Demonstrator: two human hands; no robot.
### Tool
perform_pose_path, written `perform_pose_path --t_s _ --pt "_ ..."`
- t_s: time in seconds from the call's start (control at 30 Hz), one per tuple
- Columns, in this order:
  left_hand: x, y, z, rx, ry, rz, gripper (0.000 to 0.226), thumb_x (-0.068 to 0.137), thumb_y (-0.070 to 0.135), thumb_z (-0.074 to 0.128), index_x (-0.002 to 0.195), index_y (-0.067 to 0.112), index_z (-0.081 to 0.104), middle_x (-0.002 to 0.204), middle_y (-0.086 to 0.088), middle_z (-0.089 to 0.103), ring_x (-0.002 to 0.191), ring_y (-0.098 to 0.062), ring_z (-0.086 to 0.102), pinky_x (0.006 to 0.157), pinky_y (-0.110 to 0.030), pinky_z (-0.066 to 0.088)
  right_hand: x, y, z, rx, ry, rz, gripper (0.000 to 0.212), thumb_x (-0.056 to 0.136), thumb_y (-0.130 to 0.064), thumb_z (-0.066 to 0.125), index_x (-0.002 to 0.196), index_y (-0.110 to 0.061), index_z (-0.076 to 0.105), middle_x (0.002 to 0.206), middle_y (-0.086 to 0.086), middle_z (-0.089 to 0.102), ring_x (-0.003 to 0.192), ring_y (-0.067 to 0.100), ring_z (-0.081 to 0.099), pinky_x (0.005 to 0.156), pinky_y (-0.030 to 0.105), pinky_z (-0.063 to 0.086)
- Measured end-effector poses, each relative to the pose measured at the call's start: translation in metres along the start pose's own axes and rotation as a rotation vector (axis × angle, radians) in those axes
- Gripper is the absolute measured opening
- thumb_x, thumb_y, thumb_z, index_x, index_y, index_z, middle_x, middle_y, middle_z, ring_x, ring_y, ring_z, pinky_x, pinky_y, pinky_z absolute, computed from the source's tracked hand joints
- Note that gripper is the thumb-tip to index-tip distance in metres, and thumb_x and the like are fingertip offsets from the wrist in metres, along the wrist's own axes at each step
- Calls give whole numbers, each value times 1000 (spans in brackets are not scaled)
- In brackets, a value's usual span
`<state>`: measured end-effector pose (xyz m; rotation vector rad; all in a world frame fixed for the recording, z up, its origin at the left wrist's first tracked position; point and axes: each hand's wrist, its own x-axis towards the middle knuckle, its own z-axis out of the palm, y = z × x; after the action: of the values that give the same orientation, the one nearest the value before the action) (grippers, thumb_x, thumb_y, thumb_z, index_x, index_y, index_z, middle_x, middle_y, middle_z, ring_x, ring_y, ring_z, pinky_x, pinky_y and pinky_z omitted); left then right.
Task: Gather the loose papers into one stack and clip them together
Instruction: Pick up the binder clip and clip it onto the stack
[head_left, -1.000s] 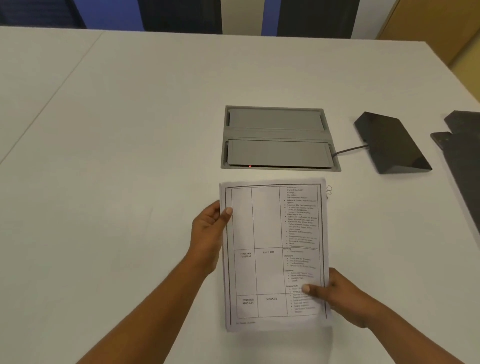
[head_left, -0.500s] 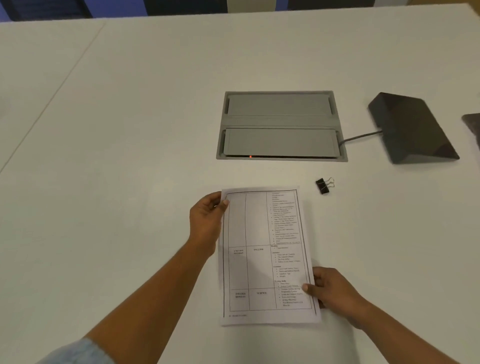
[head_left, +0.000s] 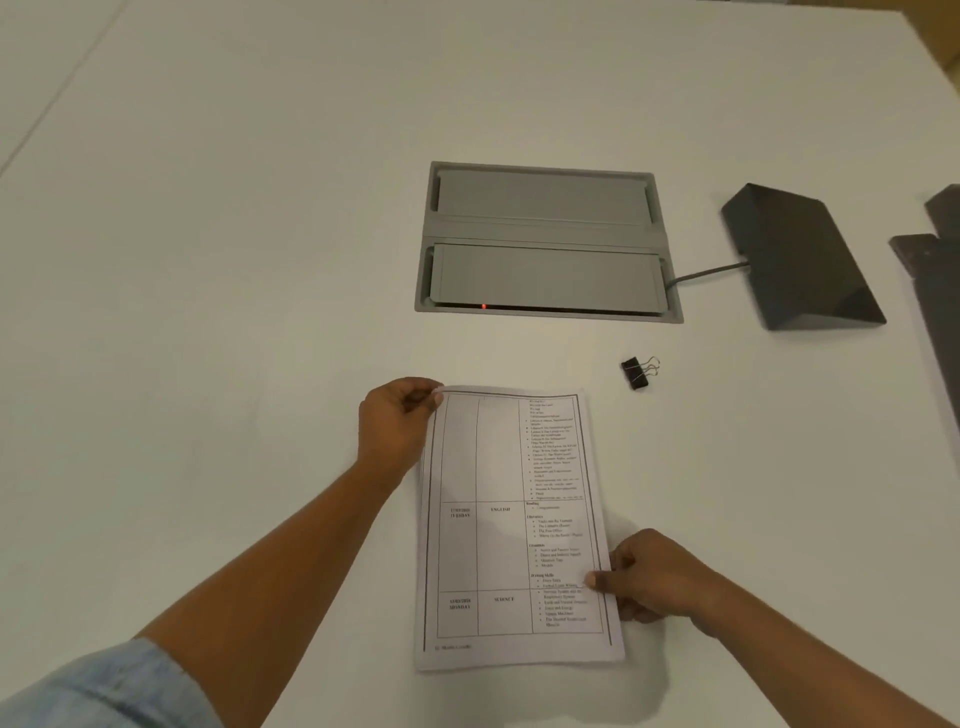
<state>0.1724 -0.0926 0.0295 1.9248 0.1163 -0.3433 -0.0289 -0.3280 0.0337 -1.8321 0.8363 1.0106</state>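
Nearest the camera, the papers (head_left: 514, 530) lie as one stack on the white counter (head_left: 234, 260), long edges running away from the person, printed table uppermost; the edges look squared, with no loose sheet showing elsewhere in view. The right hand (head_left: 652, 577) holds the stack at its near right edge, thumb on top of the page and the other fingers curled at the edge, apparently pinching it, though the underside is hidden. The left hand (head_left: 397, 426) holds the far left corner, its fingers (head_left: 434, 397) closed on the corner in a pinch. Whether the stack rests fully flat or is slightly lifted cannot be told; a soft shadow shows along its near right side. Beyond the stack, to the right and clear of it, a black clip (head_left: 638, 372) lies on the counter, untouched, wire handles pointing right. Further off sits a grey recessed box (head_left: 545, 239) with a small red light at its near edge, and a cable (head_left: 706, 270) runs from it to a dark wedge unit (head_left: 800, 260); another dark object (head_left: 935, 270) is cut off by the right frame edge. Judgement: gathering appears complete; clipping not yet started. Remaining: one hand must free itself, fetch the clip, open it and seat it over an edge of the stack
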Motion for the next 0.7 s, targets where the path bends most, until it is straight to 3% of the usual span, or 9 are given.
perform_pose_path --t_s 0.07,0.17,0.3,0.47,0.53,0.67,0.7 --pt "0 -1 1 1 -3 16 12 87 7 71 98 9 75 91 -6 76 83 -11 70 85 -21 53 5 -13 -23 -80 100 15 36 76 -38 80 74 -4 72 74 12 77 60 18 67 63 30 59" --pt "1 0 4 10 8 47 12 87 8 71 97 9 75 90 -5 76 83 -10 70 83 -18 52 25 -37 -71 -85 393 -75 27 76 -35 80 67 -11 71 66 9 75 59 20 65 71 37 59" --pt "1 3 11 31 33 86 10 87 9 70 95 12 76 85 0 74 82 -11 68 81 -19 52 56 -70 -131 31 718 -154 17 74 -29 79 69 -22 64 81 9 75 79 32 73 78 44 61" --pt "-1 3 14 -3 57 105 11 87 10 71 96 13 76 86 3 75 79 1 69 78 -7 51 79 -94 -156 29 724 -103 41 77 -37 79 106 -11 66 101 9 67 93 35 70 84 44 59" --pt "-2 3 14 -41 56 98 10 87 9 71 94 14 76 87 3 75 78 3 68 78 -7 52 84 -98 -157 3 698 -87 36 77 -33 79 102 -9 69 98 8 65 94 35 69 85 46 59" --pt "0 1 14 -71 74 83 10 86 8 72 93 14 76 86 2 75 79 -7 66 80 -17 53 91 -102 -158 -78 655 -106 7 80 -17 74 80 -10 72 95 16 73 88 36 70 81 47 60" --pt "1 0 14 -81 75 80 10 86 8 72 92 14 77 86 2 76 79 -9 66 80 -19 53 90 -104 -159 -88 644 -112 9 80 -16 75 74 -13 70 95 17 74 87 36 70 81 46 60"
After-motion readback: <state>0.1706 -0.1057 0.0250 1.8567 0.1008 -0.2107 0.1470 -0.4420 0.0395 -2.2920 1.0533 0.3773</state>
